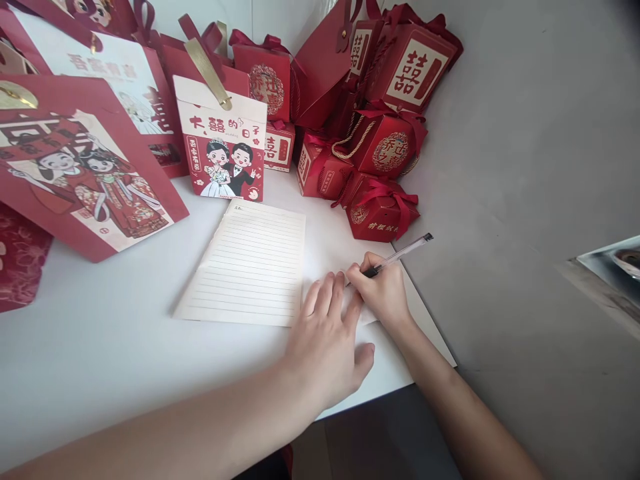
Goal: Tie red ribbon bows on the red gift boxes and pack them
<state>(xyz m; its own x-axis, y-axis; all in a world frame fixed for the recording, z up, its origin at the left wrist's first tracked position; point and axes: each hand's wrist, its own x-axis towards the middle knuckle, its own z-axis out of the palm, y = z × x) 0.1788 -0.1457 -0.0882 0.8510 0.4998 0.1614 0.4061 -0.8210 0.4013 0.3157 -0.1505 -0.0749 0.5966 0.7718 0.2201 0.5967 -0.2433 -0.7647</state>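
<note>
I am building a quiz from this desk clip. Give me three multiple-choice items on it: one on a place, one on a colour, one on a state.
1. Where does the lined sheet lie?
A. On the white table, left of the hands
B. Inside a red bag
C. On the grey floor

2. What colour are the gift boxes at the back of the table?
A. Blue
B. Red
C. Green

3. What is the right hand doing?
A. Resting open and empty
B. Lifting a box
C. Gripping a pen

Answers:
1 A: the sheet lies flat on the table beside the left hand.
2 B: the boxes and their ribbons are red.
3 C: the fingers are closed around the pen, its tip down by the left hand's fingers, which rest flat on the table.
</note>
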